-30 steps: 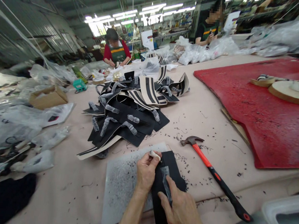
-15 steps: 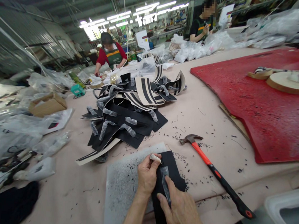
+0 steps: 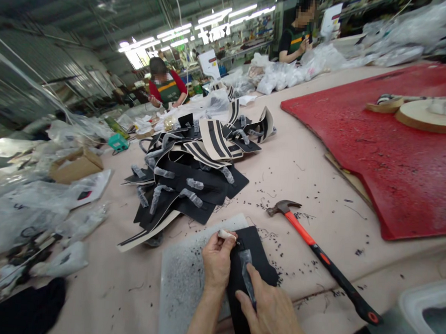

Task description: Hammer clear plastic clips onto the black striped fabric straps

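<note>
My left hand (image 3: 216, 260) pinches a small tool with a white, wrapped-looking handle (image 3: 227, 236), its dark tip close to the black panel (image 3: 254, 244). What the tip touches is too small to make out. The panel lies flat, partly over a pale speckled board (image 3: 182, 270). My right hand (image 3: 271, 306) presses down on the panel, thumb and forefinger around a plastic-wrapped strip (image 3: 247, 272) attached to it. To the right, a claw hammer (image 3: 309, 240) with an orange and black handle rests on the table.
Ahead is a heap of black and striped panels (image 3: 192, 175). A red sheet (image 3: 360, 140) with a tape roll (image 3: 433, 117) lies at the right. Plastic bags and a cardboard box (image 3: 77, 165) crowd the left. Two people work across the table. Black scraps surround the hammer.
My left hand and the white-handled tool have shifted slightly left, and the handle tilts more to the left. My right hand stays on the wrapped strip. The view has turned a little.
</note>
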The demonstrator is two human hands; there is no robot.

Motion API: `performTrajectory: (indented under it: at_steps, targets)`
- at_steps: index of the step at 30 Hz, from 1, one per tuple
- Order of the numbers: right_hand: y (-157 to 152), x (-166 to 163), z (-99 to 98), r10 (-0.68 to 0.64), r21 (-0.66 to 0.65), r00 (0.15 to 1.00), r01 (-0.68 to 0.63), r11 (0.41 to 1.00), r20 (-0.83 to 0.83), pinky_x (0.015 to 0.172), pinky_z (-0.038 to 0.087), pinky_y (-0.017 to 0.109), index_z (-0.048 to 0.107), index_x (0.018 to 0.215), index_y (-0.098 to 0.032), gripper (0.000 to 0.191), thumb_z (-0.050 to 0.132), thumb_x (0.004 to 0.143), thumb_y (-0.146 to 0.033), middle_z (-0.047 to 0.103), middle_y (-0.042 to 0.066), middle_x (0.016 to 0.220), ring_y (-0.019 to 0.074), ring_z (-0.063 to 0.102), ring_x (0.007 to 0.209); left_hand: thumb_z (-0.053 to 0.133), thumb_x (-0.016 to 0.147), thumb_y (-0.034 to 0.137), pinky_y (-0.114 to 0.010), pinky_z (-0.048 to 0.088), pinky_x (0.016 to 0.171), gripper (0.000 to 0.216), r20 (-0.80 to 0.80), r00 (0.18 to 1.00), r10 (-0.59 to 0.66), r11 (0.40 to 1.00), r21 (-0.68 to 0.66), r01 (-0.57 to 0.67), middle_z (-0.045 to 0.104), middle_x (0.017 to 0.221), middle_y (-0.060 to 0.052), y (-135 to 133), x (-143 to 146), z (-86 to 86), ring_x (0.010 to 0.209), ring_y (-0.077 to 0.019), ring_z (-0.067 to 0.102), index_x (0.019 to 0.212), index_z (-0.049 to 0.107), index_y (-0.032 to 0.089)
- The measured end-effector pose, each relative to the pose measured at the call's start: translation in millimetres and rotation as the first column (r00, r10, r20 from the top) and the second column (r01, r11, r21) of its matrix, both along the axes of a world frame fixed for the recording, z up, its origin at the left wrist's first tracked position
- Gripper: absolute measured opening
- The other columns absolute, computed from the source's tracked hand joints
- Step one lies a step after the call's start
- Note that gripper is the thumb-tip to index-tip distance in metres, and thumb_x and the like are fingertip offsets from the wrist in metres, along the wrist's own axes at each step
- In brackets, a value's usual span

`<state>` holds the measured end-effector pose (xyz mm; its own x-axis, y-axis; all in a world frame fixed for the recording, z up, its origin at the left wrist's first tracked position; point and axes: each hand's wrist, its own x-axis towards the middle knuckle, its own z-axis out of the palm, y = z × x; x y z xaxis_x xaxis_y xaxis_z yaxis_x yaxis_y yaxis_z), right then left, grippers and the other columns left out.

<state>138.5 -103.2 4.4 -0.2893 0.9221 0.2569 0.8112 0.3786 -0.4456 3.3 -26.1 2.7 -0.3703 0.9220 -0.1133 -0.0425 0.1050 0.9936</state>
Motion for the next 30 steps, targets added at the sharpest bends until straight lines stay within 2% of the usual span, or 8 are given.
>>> performTrajectory:
  at_steps: [10, 20, 25, 30]
  targets:
    - [0, 0, 0.3, 0.015, -0.071, 1.0, -0.015, 0.997, -0.009, 0.052, 0.054, 0.035, 0.052, 0.128, -0.003, 0.045, 0.046, 0.095, -0.032, 0.075, 0.016, 0.091, 0.0268, 0.071, 0.062, 0.076, 0.079, 0.035, -0.028, 0.054, 0.078, 0.023, -0.055, 0.998, -0.029, 1.0, 0.008, 0.029, 0.076, 0.088, -0.006, 0, -1, 2.9, 0.082, -0.0186, 0.07, 0.091, 0.073, 0.015]
    - [0, 0, 3.9, 0.009, -0.059, 1.0, -0.01, 0.998, -0.01, 0.052, 0.054, 0.035, 0.053, 0.127, -0.002, 0.045, 0.046, 0.094, -0.032, 0.075, 0.015, 0.09, 0.0265, 0.071, 0.061, 0.074, 0.082, 0.036, -0.032, 0.053, 0.085, 0.027, 0.002, 0.996, -0.091, 0.996, 0.016, 0.091, 0.076, 0.096, -0.008, -3, -4, 5.2, 0.09, -0.0215, 0.07, 0.099, 0.071, 0.015]
    - [1, 0, 4.9, 0.006, -0.05, 1.0, -0.007, 0.999, -0.011, 0.051, 0.054, 0.035, 0.053, 0.127, -0.003, 0.043, 0.046, 0.094, -0.03, 0.075, 0.014, 0.088, 0.0262, 0.071, 0.059, 0.07, 0.085, 0.035, -0.03, 0.05, 0.087, 0.025, -0.007, 0.983, -0.183, 0.983, 0.008, 0.183, 0.075, 0.103, -0.009, -6, -7, 12.2, 0.096, -0.0214, 0.068, 0.102, 0.069, 0.016]
    - [0, 0, 2.3, 0.007, -0.061, 0.999, -0.009, 0.998, -0.032, 0.051, 0.053, 0.035, 0.052, 0.128, -0.003, 0.044, 0.048, 0.094, -0.031, 0.075, 0.015, 0.09, 0.0269, 0.071, 0.06, 0.066, 0.087, 0.036, -0.027, 0.048, 0.085, 0.023, -0.067, 0.983, -0.172, 0.985, 0.006, 0.172, 0.074, 0.102, -0.006, -7, -2, 15.1, 0.093, -0.0195, 0.066, 0.1, 0.069, 0.017]
